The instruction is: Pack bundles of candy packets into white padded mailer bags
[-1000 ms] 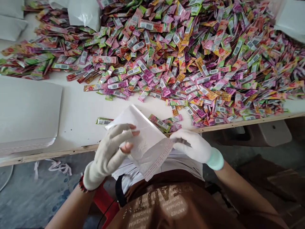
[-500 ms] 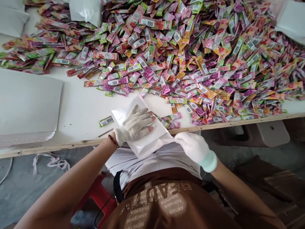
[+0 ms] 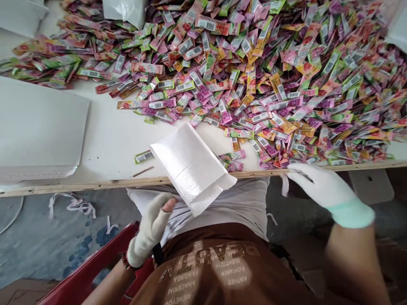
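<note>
A white padded mailer bag [image 3: 190, 163] lies aslant over the front edge of the table, its flap end sticking out towards my lap. My left hand [image 3: 151, 226], in a white glove with a bare fingertip showing, is held just left of the bag's lower end. Nothing shows in it, and its fingers are loosely stretched. Out to the right, at the table edge, my gloved right hand [image 3: 321, 186] pinches a thin pale peel-off strip [image 3: 285, 185] that hangs from its fingertips. Beside the bag lies one green sachet [image 3: 143, 156].
A big heap of colourful sachets [image 3: 222, 76] covers the back and right of the table [image 3: 104, 131]. Flat white mailers [image 3: 41, 127] are stacked at left. Filled white bags stand behind. A red stool [image 3: 95, 262] and discarded strips [image 3: 76, 205] are below.
My left hand has lifted off the bag and drawn back towards my body. My right hand has swung right, away from the flap, with the strip pulled free.
</note>
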Demonstrator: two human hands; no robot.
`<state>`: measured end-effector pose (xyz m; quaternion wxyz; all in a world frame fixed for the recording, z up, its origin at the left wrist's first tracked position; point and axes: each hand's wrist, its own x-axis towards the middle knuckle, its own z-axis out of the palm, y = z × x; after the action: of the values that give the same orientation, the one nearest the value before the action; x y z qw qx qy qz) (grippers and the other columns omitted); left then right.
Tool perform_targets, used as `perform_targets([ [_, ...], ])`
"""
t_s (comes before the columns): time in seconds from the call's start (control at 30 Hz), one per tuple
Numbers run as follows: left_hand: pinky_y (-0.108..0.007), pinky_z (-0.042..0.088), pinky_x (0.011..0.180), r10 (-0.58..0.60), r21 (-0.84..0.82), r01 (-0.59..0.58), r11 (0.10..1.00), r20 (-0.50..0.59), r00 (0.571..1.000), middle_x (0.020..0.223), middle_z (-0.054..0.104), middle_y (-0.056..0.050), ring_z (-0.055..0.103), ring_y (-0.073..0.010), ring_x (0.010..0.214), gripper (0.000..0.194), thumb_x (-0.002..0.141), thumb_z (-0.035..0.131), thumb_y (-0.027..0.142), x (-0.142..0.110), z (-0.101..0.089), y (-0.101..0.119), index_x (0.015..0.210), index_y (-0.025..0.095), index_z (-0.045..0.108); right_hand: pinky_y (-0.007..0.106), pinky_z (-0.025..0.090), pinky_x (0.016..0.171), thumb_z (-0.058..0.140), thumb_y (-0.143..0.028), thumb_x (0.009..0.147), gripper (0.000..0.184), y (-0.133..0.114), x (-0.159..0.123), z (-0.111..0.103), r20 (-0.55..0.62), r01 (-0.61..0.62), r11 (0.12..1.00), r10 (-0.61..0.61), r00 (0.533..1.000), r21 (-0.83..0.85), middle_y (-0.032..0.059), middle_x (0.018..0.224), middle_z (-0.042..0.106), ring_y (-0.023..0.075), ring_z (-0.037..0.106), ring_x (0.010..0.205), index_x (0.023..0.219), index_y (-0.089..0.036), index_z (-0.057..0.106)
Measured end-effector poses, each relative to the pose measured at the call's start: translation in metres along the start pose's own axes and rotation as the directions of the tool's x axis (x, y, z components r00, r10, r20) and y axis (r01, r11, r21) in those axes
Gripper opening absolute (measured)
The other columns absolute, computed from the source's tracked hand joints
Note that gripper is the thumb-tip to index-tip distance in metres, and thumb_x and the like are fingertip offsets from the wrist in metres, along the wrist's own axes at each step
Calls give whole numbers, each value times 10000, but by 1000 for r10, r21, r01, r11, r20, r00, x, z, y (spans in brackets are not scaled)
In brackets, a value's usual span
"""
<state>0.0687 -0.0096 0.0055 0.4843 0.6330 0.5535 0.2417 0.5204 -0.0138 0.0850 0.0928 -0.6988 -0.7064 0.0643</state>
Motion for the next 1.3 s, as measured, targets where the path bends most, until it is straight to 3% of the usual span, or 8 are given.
perform_targets([
  [0.2, -240, 390, 531, -303, -365, 400, 841, 296, 906, 630, 574, -10, 473, -116, 561, 394, 851, 600, 546, -4, 28, -1, 729, 172, 597, 412, 536, 1049, 416, -136, 988, 402, -125, 68, 70, -125, 647, 719, -639, 759, 256, 67, 1242, 716, 196, 653, 1190, 1302, -220, 654],
  [0.33, -293, 502, 595, -207, -177, 212, 961, 44, 977, 710, 647, -51, 585, -174, 655, 324, 857, 596, 491, -21, -17, -27, 778, 188, 682, 493, 458, 1121, 456, -64, 904, 622, -149, 78, 103, -28, 817, 533, -834, 552, 218, 62, 1480, 563, 229, 497, 1392, 1496, -252, 485],
  [0.5, -485, 548, 959, 217, 456, 17, 890, -455, 864, 1243, 659, -194, 640, -322, 1154, 413, 880, 606, 362, -28, -30, -64, 1225, 138, 641, 506, 372, 1185, 501, -4, 852, 753, -122, 69, 123, -26, 840, 532, -843, 537, 109, 63, 1623, 363, 256, 298, 1521, 1540, -299, 420],
  [0.63, -610, 327, 1190, 574, 725, -248, 643, -243, 782, 1574, 429, -184, 308, -348, 1514, 665, 886, 595, 176, -6, -3, -66, 1518, 223, 396, 508, 388, 1179, 519, -54, 935, 570, -118, 73, 131, -139, 888, 455, -877, 461, 71, 14, 1546, 491, 224, 364, 1491, 1419, -353, 551],
  [0.77, -499, 373, 1194, 704, 649, -560, 515, 53, 708, 1410, 636, -54, 476, -232, 1425, 586, 914, 470, 32, 4, -7, -55, 1421, 319, 530, 488, 446, 1129, 521, -116, 987, 317, -119, 76, 135, -153, 922, 363, -912, 381, 133, 30, 1355, 670, 208, 521, 1381, 1216, -265, 681],
  [0.93, -413, 514, 1044, 718, 512, -649, 563, 85, 690, 1206, 746, -79, 666, -217, 1184, 322, 919, 544, 109, 3, -30, -34, 1196, 222, 664, 420, 455, 1087, 428, -211, 1049, 300, -112, 73, 140, -151, 789, 465, -816, 558, 401, 26, 1240, 732, 158, 625, 1256, 1158, -270, 702],
  [1.13, -264, 479, 613, 214, 401, -132, 907, -167, 963, 696, 688, -17, 619, -134, 642, 277, 976, 523, 339, 19, -33, 0, 796, 175, 656, 303, 496, 756, 495, -431, 1012, 385, -141, 79, 134, 62, 250, 738, -367, 928, 627, 61, 818, 746, 186, 693, 802, 802, -200, 720],
  [1.3, -261, 359, 525, -121, 414, 193, 889, -193, 974, 508, 517, 39, 474, -112, 493, 414, 873, 622, 491, 44, -39, -1, 612, 199, 488, 285, 422, 661, 573, -360, 927, 285, -167, 101, 132, 296, -1, 917, -127, 947, 398, 36, 714, 665, 177, 610, 697, 704, -195, 642],
])
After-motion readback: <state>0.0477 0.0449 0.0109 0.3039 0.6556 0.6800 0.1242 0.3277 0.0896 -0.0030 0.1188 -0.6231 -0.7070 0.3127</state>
